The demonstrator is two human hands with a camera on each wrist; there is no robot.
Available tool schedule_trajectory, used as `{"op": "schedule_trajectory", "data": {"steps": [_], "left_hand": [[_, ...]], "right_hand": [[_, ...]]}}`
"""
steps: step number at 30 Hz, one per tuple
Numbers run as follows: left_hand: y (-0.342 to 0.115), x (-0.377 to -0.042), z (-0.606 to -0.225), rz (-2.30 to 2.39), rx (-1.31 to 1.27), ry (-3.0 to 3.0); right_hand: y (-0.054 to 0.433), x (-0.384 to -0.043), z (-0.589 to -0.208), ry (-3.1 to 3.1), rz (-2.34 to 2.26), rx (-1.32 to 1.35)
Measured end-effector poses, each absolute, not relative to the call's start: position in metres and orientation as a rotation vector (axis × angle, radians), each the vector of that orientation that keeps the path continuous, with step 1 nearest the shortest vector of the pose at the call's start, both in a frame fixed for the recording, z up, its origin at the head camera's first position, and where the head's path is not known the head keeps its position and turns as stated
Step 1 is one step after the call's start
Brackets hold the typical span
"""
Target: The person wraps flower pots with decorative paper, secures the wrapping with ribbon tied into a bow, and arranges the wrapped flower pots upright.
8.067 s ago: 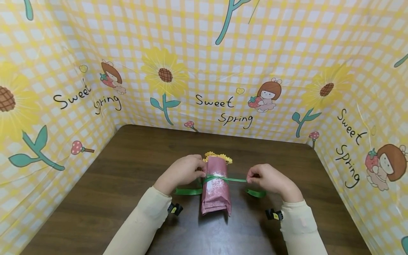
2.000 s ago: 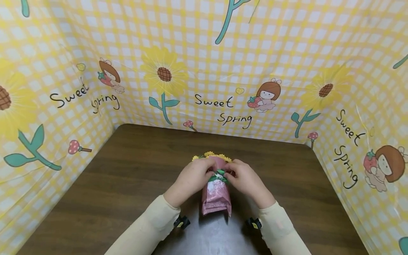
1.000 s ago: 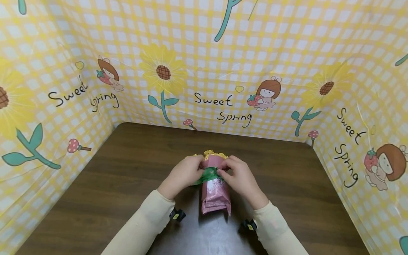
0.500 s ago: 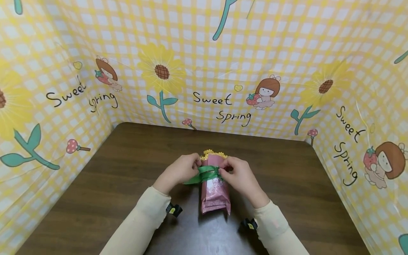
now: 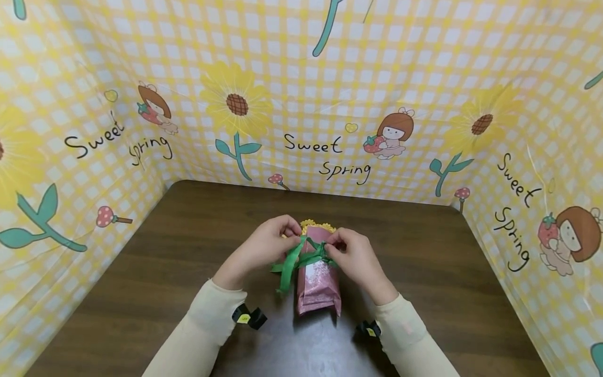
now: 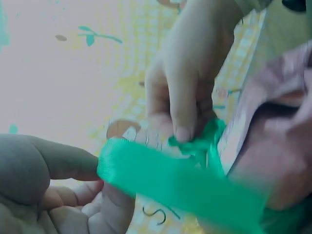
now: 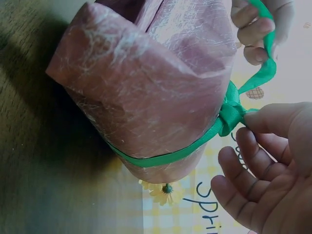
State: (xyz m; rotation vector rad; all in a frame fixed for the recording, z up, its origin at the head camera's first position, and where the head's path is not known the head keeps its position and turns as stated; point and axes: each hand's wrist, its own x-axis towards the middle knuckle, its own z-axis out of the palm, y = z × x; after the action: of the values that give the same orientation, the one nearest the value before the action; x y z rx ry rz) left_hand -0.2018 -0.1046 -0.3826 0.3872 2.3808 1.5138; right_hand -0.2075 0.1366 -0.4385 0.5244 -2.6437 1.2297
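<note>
A bouquet in pink wrapping paper [image 5: 319, 293] lies on the table, its yellow flowers [image 5: 309, 224] showing at the far end. Green ribbon [image 5: 290, 264] goes round its middle, and a knot [image 7: 231, 115] shows on it in the right wrist view. My left hand [image 5: 266, 241] pinches a length of ribbon [image 6: 170, 178] just left of the paper, its tail hanging down. At the knot, my right hand [image 5: 355, 259] pinches the ribbon between thumb and forefinger, the other fingers loosely bent in the right wrist view.
The dark wooden table [image 5: 212, 209] is enclosed by a yellow checked cloth [image 5: 301, 78] at the back and both sides. Black wrist camera mounts [image 5: 249, 317] sit by the cream sleeves [image 5: 198, 324].
From two hands drawing the ribbon round the bouquet, it is now knotted at the front. In the last second my left hand has lifted a ribbon length up and left; the right has stayed nearly still.
</note>
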Motion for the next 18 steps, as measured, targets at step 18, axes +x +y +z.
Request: {"op": "schedule_trajectory", "data": {"steps": [18], "left_hand": [[-0.082, -0.189, -0.389, 1.325, 0.684, 2.349]], "right_hand": [[0.138, -0.209, -0.439, -2.666, 1.218, 0.522]]}}
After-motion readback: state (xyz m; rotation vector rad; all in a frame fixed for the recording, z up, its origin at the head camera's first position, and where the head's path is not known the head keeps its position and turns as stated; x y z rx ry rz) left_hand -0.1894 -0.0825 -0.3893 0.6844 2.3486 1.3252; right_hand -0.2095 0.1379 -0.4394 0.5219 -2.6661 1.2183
